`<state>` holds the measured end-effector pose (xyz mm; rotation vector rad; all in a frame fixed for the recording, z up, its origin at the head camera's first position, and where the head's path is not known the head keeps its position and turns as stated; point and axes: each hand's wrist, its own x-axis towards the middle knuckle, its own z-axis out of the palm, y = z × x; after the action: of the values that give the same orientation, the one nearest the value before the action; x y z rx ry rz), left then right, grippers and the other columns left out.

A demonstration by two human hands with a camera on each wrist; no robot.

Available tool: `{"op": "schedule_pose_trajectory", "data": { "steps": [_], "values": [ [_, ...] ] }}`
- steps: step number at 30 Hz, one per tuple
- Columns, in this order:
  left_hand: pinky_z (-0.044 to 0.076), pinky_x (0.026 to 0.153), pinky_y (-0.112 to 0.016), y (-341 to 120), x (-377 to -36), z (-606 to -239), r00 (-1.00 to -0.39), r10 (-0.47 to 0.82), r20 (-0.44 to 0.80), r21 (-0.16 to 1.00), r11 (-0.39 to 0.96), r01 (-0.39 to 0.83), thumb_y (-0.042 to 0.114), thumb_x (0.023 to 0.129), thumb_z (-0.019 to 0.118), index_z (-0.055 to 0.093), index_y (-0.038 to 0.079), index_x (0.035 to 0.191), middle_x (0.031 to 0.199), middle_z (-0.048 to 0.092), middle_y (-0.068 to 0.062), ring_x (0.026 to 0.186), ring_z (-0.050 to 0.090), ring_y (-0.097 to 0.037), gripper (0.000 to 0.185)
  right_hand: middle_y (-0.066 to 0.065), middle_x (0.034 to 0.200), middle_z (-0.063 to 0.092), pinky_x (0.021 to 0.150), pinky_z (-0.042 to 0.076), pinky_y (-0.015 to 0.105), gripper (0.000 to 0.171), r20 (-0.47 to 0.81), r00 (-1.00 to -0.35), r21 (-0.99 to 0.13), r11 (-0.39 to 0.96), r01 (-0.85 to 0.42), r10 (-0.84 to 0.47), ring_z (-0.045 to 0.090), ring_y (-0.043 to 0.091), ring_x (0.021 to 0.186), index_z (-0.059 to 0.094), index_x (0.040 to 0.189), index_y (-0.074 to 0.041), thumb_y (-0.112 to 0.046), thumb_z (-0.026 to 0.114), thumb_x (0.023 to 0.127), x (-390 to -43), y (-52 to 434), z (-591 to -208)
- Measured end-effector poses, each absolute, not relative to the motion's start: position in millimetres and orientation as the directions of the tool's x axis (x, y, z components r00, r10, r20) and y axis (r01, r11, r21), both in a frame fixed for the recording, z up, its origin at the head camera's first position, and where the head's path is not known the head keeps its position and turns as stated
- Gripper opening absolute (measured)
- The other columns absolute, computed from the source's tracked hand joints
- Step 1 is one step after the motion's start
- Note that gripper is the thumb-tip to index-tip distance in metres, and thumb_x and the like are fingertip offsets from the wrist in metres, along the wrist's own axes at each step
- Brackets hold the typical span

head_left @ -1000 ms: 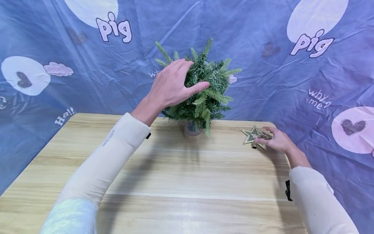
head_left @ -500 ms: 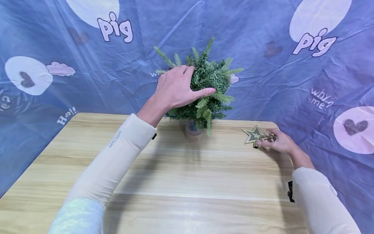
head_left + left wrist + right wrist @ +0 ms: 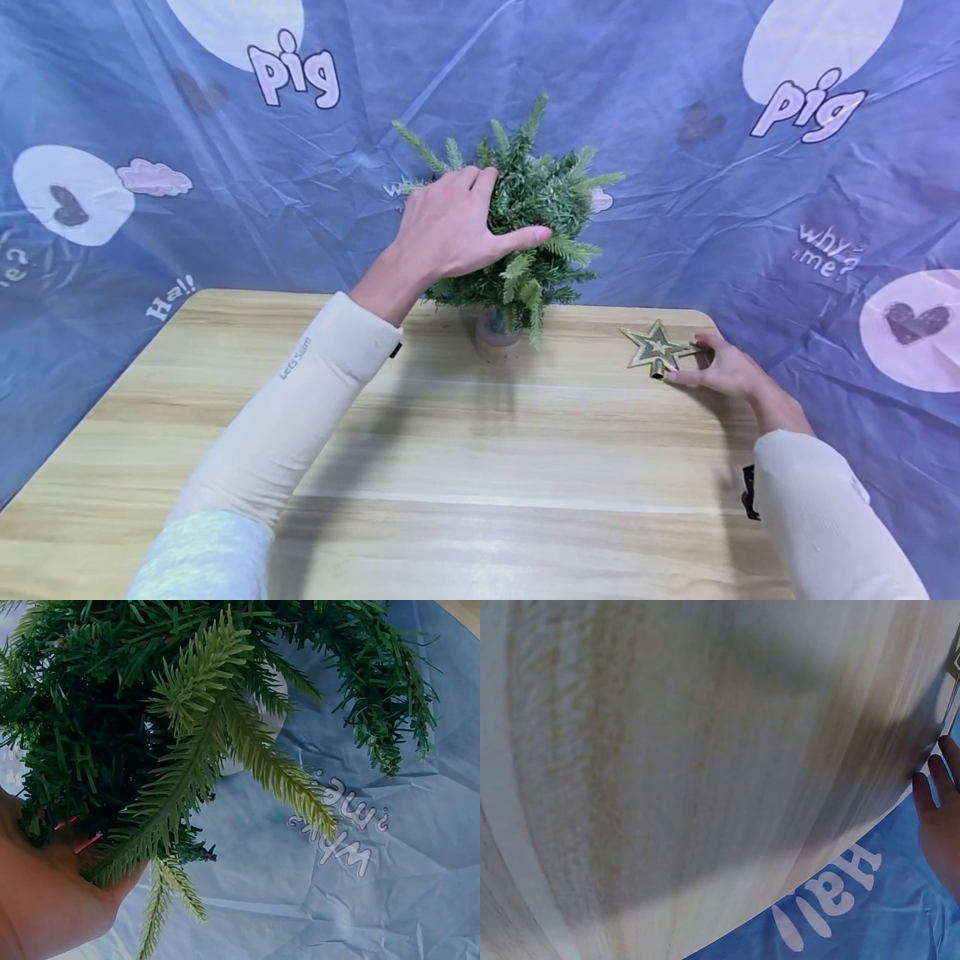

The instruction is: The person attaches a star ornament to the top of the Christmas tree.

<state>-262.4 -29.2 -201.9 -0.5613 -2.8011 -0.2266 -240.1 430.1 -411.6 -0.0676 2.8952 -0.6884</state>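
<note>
A small green artificial tree (image 3: 540,250) stands in a round pot (image 3: 495,337) at the table's far edge. My left hand (image 3: 483,218) grips its upper foliage from the left, fingers buried in the branches and thumb laid across the front. In the left wrist view the palm (image 3: 37,900) presses against the tree's branches (image 3: 187,727). A gold star topper (image 3: 655,347) lies flat on the table at the far right. My right hand (image 3: 686,360) pinches its right point between thumb and forefinger. The right wrist view catches only the right hand's fingertips (image 3: 937,795).
The light wooden table (image 3: 480,450) has rounded far corners, and the star lies close to its right edge. A blue cloth backdrop (image 3: 225,167) printed with "pig", hearts and clouds hangs right behind the tree and drapes down both sides.
My left hand has come down a little and closed into the tree's top. My right hand has shifted slightly right along the star, which stays on the table.
</note>
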Motion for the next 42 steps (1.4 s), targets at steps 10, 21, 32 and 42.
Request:
{"op": "schedule_pose_trajectory", "data": {
  "steps": [10, 21, 32, 42],
  "values": [
    [0.05, 0.093, -0.044, -29.0, -264.1, -205.5, -0.892, 0.324, 0.315, 0.138, 0.914, 0.381, 0.097, 0.076, 0.028, 0.037, 0.017, 0.157, 0.149, 0.05, -0.002, 0.128, 0.053, -0.024, 0.115, 0.047, 0.133, 0.044, 0.1, 0.035, 0.071, 0.097, -0.074, -0.989, -0.417, 0.905, -0.084, -0.126, 0.043, 0.064, 0.121, 0.039, 0.139, 0.022, -0.043, 0.082, 0.082, -242.4, 430.5, -413.9],
    [0.051, 0.085, -0.043, -26.4, -265.3, -207.7, -0.89, 0.303, 0.339, 0.144, 0.919, 0.368, 0.096, 0.077, 0.03, 0.039, 0.017, 0.156, 0.142, 0.054, -0.001, 0.121, 0.056, -0.023, 0.112, 0.046, 0.128, 0.05, 0.097, 0.039, 0.07, 0.093, -0.043, -0.993, -0.387, 0.918, -0.085, -0.11, 0.048, 0.062, 0.116, 0.045, 0.136, 0.021, -0.048, 0.08, 0.083, -241.3, 427.8, -409.0],
    [0.052, 0.082, -0.042, -27.4, -268.3, -210.0, -0.876, 0.297, 0.381, 0.147, 0.915, 0.375, 0.091, 0.082, 0.035, 0.043, 0.017, 0.153, 0.14, 0.056, -0.001, 0.119, 0.057, -0.022, 0.104, 0.044, 0.125, 0.053, 0.091, 0.043, 0.07, 0.09, -0.02, -0.996, -0.399, 0.914, -0.073, -0.088, 0.053, 0.06, 0.11, 0.046, 0.137, 0.017, -0.052, 0.074, 0.087, -241.4, 420.9, -400.2],
    [0.052, 0.086, -0.041, -28.9, -269.7, -212.5, -0.865, 0.299, 0.404, 0.154, 0.91, 0.386, 0.087, 0.085, 0.038, 0.043, 0.017, 0.154, 0.148, 0.053, -0.002, 0.126, 0.055, -0.023, 0.098, 0.048, 0.137, 0.036, 0.093, 0.038, 0.075, 0.092, 0.042, -0.995, -0.395, 0.913, -0.101, -0.091, 0.043, 0.065, 0.117, 0.043, 0.142, 0.017, -0.056, 0.068, 0.091, -238.8, 414.3, -389.8]
  ]
}}
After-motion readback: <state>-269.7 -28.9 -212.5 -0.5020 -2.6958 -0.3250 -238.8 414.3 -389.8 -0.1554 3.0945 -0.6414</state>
